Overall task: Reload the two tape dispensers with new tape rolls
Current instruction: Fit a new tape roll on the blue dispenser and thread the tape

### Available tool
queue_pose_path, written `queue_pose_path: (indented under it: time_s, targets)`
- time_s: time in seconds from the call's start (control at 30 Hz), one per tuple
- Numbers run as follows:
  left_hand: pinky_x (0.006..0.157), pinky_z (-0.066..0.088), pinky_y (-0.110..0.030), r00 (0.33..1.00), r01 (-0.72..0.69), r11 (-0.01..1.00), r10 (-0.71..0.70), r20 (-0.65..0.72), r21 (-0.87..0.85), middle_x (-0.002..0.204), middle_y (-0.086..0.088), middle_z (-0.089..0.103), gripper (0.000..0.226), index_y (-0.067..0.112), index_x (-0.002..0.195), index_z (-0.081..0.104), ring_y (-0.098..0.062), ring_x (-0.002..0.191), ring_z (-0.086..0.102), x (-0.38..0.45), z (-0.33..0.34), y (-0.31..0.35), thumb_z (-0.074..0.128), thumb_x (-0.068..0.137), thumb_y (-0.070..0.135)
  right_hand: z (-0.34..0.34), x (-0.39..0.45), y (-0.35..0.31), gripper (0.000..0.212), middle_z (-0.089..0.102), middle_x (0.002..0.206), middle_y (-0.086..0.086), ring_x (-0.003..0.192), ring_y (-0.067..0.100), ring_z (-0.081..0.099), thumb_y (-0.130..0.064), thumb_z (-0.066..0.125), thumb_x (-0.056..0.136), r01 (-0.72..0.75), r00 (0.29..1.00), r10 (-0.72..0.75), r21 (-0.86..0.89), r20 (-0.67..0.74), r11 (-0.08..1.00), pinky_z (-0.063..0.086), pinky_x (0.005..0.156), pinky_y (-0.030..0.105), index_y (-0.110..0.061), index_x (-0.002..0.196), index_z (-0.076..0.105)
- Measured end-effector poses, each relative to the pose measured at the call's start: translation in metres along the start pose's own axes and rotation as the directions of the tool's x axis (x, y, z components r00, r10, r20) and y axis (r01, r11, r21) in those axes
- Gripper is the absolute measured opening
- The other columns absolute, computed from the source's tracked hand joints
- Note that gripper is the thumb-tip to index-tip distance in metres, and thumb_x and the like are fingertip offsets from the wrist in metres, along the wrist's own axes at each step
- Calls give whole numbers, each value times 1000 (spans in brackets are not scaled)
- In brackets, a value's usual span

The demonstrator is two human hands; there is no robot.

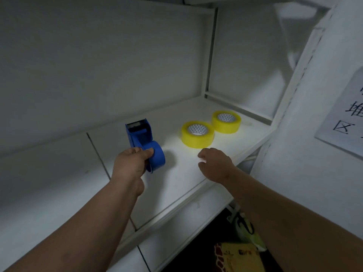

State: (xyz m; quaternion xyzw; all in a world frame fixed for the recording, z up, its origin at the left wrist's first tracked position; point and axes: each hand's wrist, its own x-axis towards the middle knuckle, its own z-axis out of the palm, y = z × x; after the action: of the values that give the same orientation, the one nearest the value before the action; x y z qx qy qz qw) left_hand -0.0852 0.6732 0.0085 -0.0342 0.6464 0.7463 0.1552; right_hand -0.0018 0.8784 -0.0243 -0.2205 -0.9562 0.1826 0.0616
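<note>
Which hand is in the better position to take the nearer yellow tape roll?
The right hand. It is free, fingers loosely curled, and hovers just in front of the nearer yellow tape roll. The left hand already grips the blue dispenser and is farther from the roll.

A white paper sign [345, 112] on the wall at right bears large black Chinese characters, cut off at the edge; 堆 and 区 read clearly.

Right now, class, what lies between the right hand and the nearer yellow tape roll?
Nothing: in the head view, only a short bare stretch of white shelf separates the right hand from the nearer yellow tape roll.
</note>
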Motion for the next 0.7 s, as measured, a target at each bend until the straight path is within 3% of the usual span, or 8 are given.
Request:
queue_pose_path:
  time_s: [0.17, 0.27, 0.33, 0.47, 0.6, 0.67, 0.7]
  targets:
    - [59, 34, -29, 995, -20, 1000, 22, -96, 22, 56, -1, 37, 45, 18, 59, 36, -16, 50, 32, 31, 7, 4, 70, 86, 6, 7, 58, 3, 51, 41, 141, 6, 130, 25, 37, -26, 50, 85, 104, 992, -116, -238, -39, 966, 31, 103, 41, -17, 134, 41]
    - [57, 31, -30, 985, -39, 999, 43, -165, 29, 57, -2, 38, 43, 17, 60, 37, -17, 50, 31, 41, 15, 3, 69, 86, 5, 13, 91, 15, 65, 26, 153, 4, 141, 20, 21, -29, 50, 83, 142, 988, -155, -328, -16, 934, 14, 113, 46, -16, 143, 27]
    - [56, 32, -30, 978, -42, 999, 46, -202, 23, 56, -2, 37, 37, 15, 64, 41, -16, 48, 31, 45, 24, 0, 68, 87, 5, 16, 108, 24, 63, 33, 150, 3, 140, 19, 25, -31, 50, 83, 148, 986, -165, -375, -13, 915, 10, 114, 50, -18, 141, 29]
    - [59, 39, -27, 962, -47, 999, 42, -271, -14, 68, -7, 51, 13, 9, 88, 55, -15, 51, 41, 47, 44, -4, 68, 88, 7, 13, 133, 36, 36, 60, 119, 0, 120, 21, 46, -37, 50, 84, 221, 961, -274, -475, -46, 852, 14, 108, 49, -24, 117, 54]
    - [67, 48, -28, 939, -61, 997, 41, -340, -48, 84, -10, 66, 10, 8, 93, 60, -22, 75, 61, 41, 54, -6, 68, 88, 8, 0, 144, 30, 31, 62, 113, -1, 114, 22, 50, -38, 50, 83, 254, 966, -253, -391, 53, 885, 22, 99, 45, -25, 111, 57]
    - [68, 50, -28, 931, -59, 995, 24, -364, -85, 91, -10, 69, 8, 8, 89, 60, -23, 83, 64, 35, 55, -5, 69, 88, 7, -11, 141, 22, 33, 63, 115, 0, 113, 24, 53, -39, 50, 84, 208, 978, -198, -216, 69, 954, 27, 96, 41, -24, 112, 58]
    - [67, 49, -27, 930, -56, 992, 11, -367, -113, 91, -9, 70, 9, 8, 85, 60, -22, 82, 65, 32, 55, -4, 68, 88, 7, -18, 136, 18, 31, 63, 114, 1, 111, 26, 55, -38, 52, 85, 166, 983, -163, -37, 81, 985, 32, 94, 41, -22, 112, 58]
